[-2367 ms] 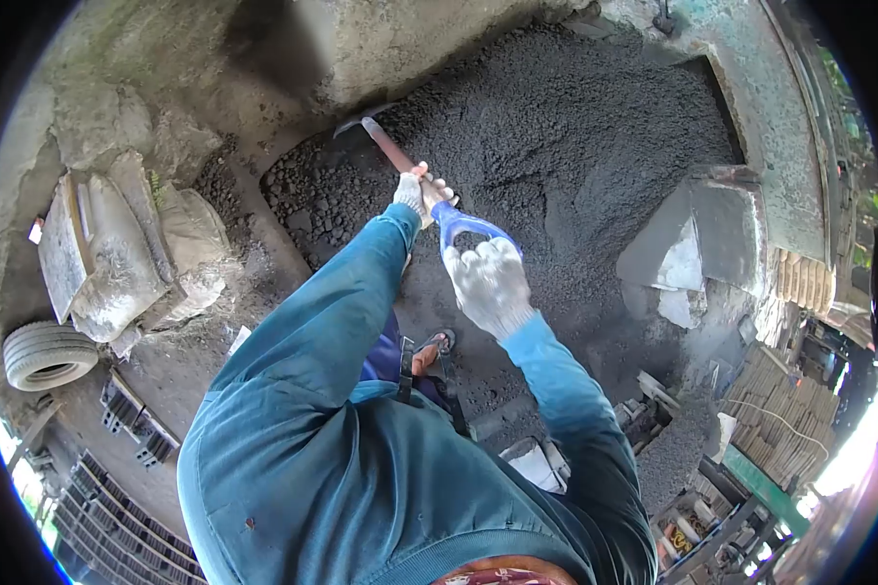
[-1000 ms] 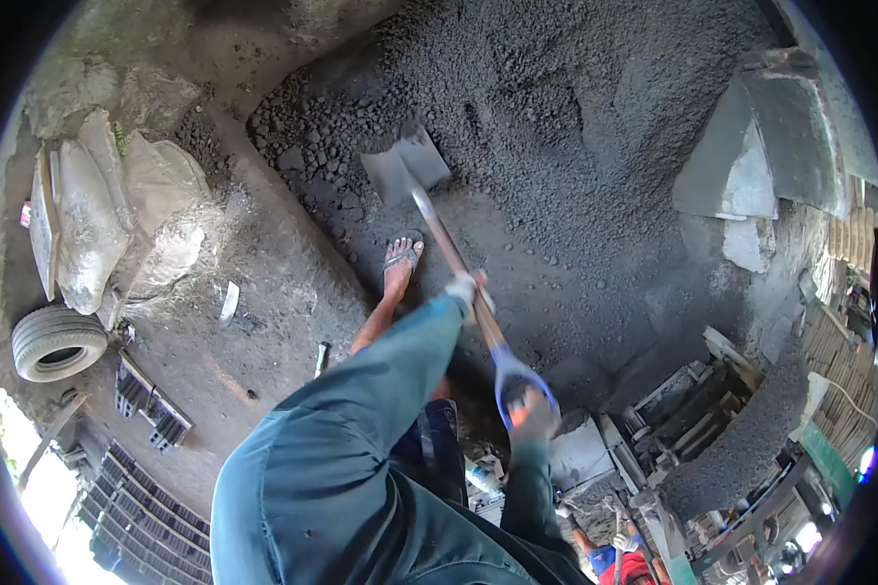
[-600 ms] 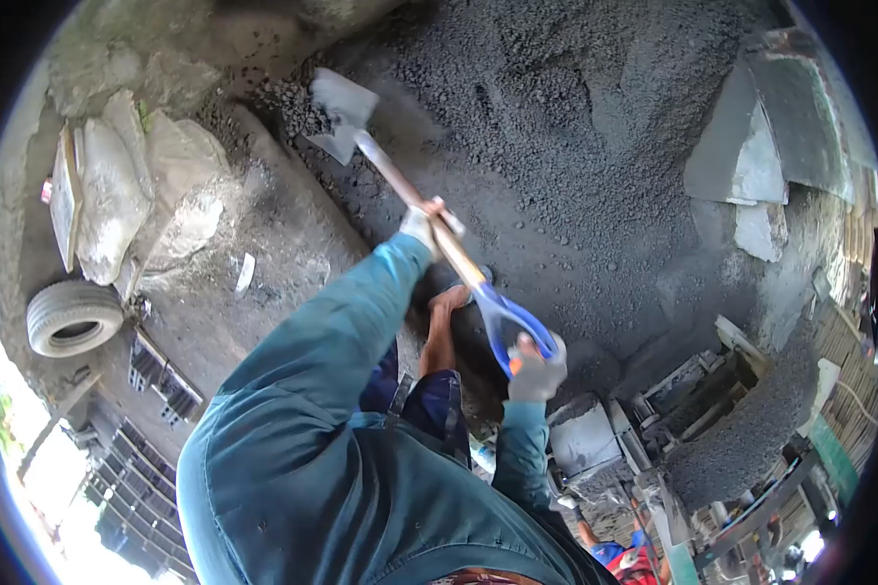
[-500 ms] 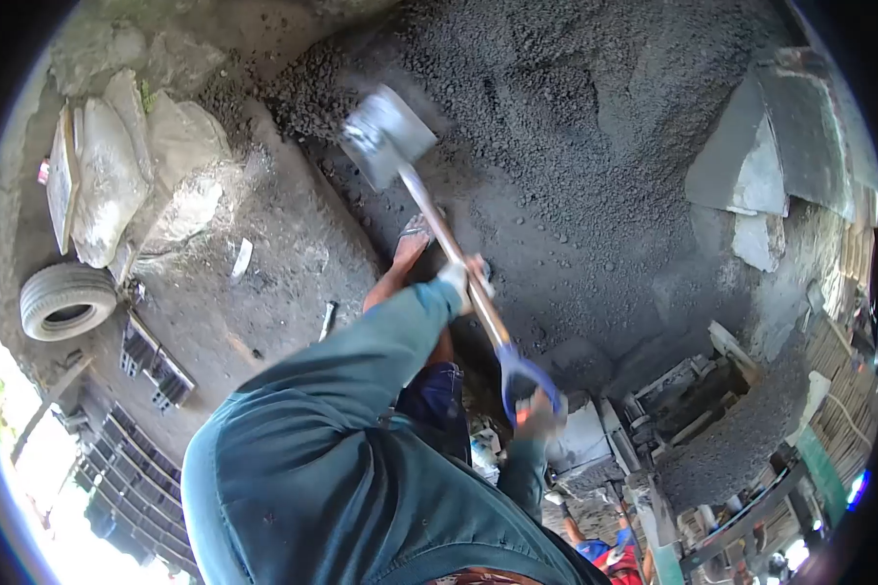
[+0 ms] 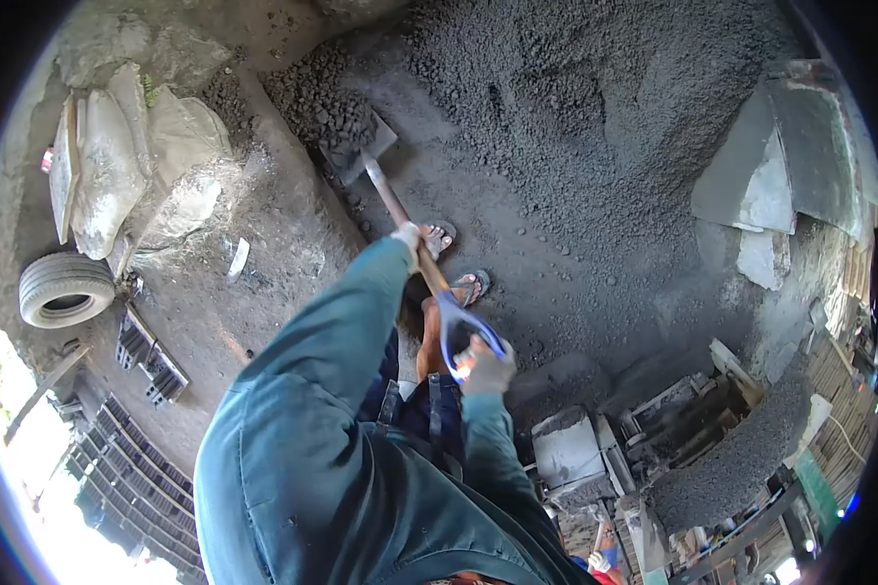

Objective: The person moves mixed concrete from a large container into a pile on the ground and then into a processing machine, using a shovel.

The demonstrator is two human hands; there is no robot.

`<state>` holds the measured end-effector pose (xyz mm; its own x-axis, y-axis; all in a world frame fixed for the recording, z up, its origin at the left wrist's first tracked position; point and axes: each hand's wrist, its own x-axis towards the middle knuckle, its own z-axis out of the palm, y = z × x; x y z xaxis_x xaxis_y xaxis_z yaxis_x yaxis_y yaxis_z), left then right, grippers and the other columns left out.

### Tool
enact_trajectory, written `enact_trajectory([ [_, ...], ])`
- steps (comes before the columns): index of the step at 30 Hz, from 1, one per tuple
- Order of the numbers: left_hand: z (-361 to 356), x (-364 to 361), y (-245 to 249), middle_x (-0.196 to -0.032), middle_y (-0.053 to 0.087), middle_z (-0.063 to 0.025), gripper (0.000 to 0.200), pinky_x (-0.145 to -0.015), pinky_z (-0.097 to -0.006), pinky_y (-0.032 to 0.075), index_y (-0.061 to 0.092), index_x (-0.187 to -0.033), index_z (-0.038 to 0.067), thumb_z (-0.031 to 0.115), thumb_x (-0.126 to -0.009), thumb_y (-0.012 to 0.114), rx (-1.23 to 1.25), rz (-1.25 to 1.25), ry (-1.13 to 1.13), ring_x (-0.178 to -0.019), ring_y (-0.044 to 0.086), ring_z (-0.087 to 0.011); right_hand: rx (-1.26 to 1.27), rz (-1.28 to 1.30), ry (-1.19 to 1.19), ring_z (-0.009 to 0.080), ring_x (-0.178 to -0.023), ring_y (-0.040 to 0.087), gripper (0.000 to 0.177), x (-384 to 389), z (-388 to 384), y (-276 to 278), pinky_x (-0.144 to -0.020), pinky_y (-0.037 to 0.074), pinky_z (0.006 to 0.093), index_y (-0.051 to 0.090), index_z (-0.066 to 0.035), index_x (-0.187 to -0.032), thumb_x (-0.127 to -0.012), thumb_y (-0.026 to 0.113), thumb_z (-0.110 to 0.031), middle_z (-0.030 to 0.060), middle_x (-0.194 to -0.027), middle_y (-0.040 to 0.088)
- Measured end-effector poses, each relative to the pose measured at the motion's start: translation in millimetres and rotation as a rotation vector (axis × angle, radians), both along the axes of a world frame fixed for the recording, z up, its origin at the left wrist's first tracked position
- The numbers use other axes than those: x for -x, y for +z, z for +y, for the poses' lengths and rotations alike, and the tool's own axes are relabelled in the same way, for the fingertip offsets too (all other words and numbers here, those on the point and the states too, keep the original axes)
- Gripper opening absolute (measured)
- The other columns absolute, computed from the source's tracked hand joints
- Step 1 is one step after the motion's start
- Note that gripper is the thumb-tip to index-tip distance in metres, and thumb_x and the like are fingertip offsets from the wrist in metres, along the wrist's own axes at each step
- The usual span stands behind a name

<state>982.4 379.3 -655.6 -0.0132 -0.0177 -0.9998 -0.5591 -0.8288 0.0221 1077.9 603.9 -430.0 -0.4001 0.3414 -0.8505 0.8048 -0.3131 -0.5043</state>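
A shovel with a wooden shaft and a blue-purple D-shaped grip slants up and left from my body. My left hand, in a pale glove, is wrapped round the middle of the shaft. The gloved right hand is closed on the D-grip. Beyond my feet, the shovel's metal blade lies low at the edge of a small heap of dark, lumpy material, which covers part of it. My sandalled feet stand beside the shaft.
A large dark granular pile spreads ahead and right. A raised ledge runs along the left, with sacks and a tyre. Right are broken sheets; lower right stands a machine. Another person is partly visible at the bottom.
The shovel blade has come down and slightly left into the edge of the small heap. Both hands have shifted left and up in view with the shovel. A second foot now shows.
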Motion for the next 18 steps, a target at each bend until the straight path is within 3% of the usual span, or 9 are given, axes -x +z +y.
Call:
enact_trajectory([
  [1,-20,13,24,-0.072,0.059,-0.0122,0.016,-0.056,-0.0489,0.053,0.056,-0.087,0.006,0.02,-0.088,0.063,0.032,-0.047,0.08,-0.056,0.056,-0.0306,0.017,0.064,0.03,0.0205,-0.047,0.057,0.02,5,-25,-5,-0.043,0.05,0.0383,0.058,0.0,-0.099,-0.083,0.071,0.001,0.0086,-0.066,0.058],
  [4,-34,-25,-44,-0.068,0.054,-0.0082,0.018,-0.053,-0.0466,0.052,0.054,-0.091,0.009,0.025,-0.093,0.062,-0.031,0.288,0.33,-0.052,0.052,-0.0273,0.042,0.044,0.126,0.021,-0.046,0.057,0.017,9,-47,1,-0.044,0.05,0.0385,0.057,-0.001,-0.094,-0.084,0.071,0.001,0.0087,-0.064,0.059],
  [7,-7,-18,5,-0.069,0.057,-0.0081,0.014,-0.05,-0.0442,0.05,0.055,-0.091,0.013,0.025,-0.094,0.06,0.231,-0.051,-0.083,-0.05,0.052,-0.0267,0.036,-0.03,0.095,0.0206,-0.045,0.056,0.014,-9,-32,-20,-0.044,0.05,0.0391,0.058,-0.002,-0.092,-0.084,0.068,0.002,0.0081,-0.064,0.058],
  [9,-5,-22,-2,-0.07,0.058,-0.0086,0.016,-0.049,-0.0432,0.049,0.056,-0.088,0.012,0.027,-0.095,0.06,0.212,-0.081,-0.092,-0.049,0.051,-0.0272,0.124,-0.158,-0.072,0.0201,-0.044,0.053,0.013,-30,-23,-65,-0.043,0.049,0.0405,0.058,-0.003,-0.09,-0.084,0.066,0.005,0.0074,-0.063,0.056],
  [11,-27,-18,-35,-0.072,0.058,-0.0092,0.013,-0.05,-0.0446,0.05,0.056,-0.089,0.012,0.024,-0.092,0.061,0.171,-0.034,-0.154,-0.052,0.054,-0.0278,0.196,-0.143,-0.121,0.0201,-0.045,0.054,0.017,-26,-37,-94,-0.044,0.05,0.0409,0.059,-0.003,-0.093,-0.081,0.069,0.004,0.007,-0.061,0.055],
  [13,-78,-40,-113,-0.073,0.055,-0.0097,0.01,-0.055,-0.0485,0.052,0.056,-0.093,0.014,0.017,-0.086,0.063,0.103,0.081,-0.241,-0.06,0.058,-0.0285,0.339,-0.153,-0.239,0.0194,-0.046,0.053,0.018,-23,-65,-113,-0.047,0.05,0.0406,0.058,-0.006,-0.091,-0.08,0.065,0.007,0.0064,-0.064,0.055],
  [15,-123,11,-43,-0.072,0.056,-0.0087,0.019,-0.074,-0.0434,0.053,0.059,-0.086,0.011,0.029,-0.087,0.067,0.198,-0.187,-0.301,-0.071,0.06,-0.0265,0.221,-0.085,-0.069,0.0188,-0.051,0.055,0.013,-15,-124,-97,-0.049,0.051,0.0387,0.057,-0.006,-0.09,-0.082,0.065,-0.001,0.0067,-0.064,0.054],
  [17,-149,13,-9,-0.068,0.054,-0.0065,0.017,-0.057,-0.0439,0.052,0.057,-0.084,0.01,0.024,-0.089,0.066,0.13,-0.058,-0.201,-0.055,0.054,-0.0253,0.154,0.015,0.138,0.0192,-0.052,0.056,0.013,-30,-147,-82,-0.051,0.052,0.0393,0.057,-0.006,-0.09,-0.081,0.066,-0.003,0.0062,-0.065,0.054],
  [18,-159,17,17,-0.068,0.053,-0.0061,0.015,-0.058,-0.0456,0.052,0.057,-0.087,0.011,0.022,-0.088,0.067,0.146,-0.052,-0.199,-0.055,0.054,-0.0248,0.307,-0.007,0.073,0.0168,-0.056,0.057,0.014,-10,-161,-38,-0.053,0.052,0.0367,0.06,-0.006,-0.094,-0.082,0.067,-0.002,0.0059,-0.074,0.06],
])
